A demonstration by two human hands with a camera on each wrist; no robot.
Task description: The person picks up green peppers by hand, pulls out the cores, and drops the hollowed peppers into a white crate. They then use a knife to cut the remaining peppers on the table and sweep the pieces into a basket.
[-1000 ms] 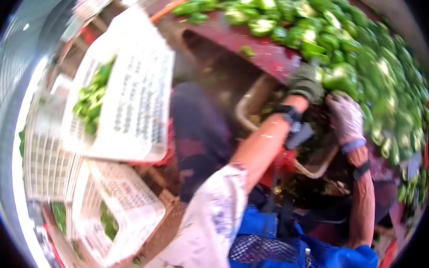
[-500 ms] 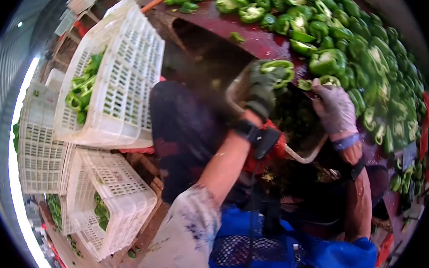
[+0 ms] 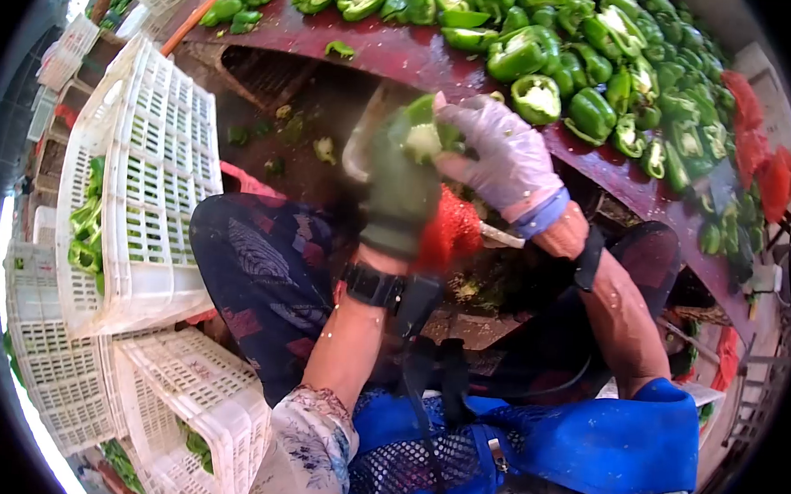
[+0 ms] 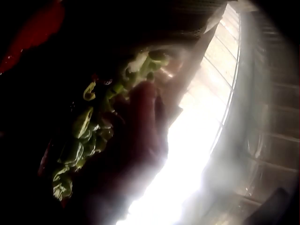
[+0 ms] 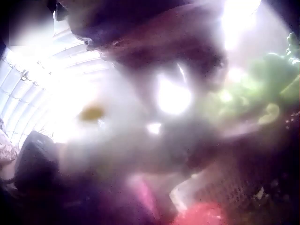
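Since the earlier frame both hands have drawn back from the pepper pile to mid-frame. The left hand (image 3: 398,189), dark-gloved, curls round a green pepper (image 3: 424,132); the right hand (image 3: 498,158) pinches its pale core, though blur hides the fingertips. A wet glove could slip, dropping the pepper into the lap.

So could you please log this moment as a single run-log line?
left hand: grips green pepper | right hand: fingers on same pepper | pepper pile on red table | white crate at left
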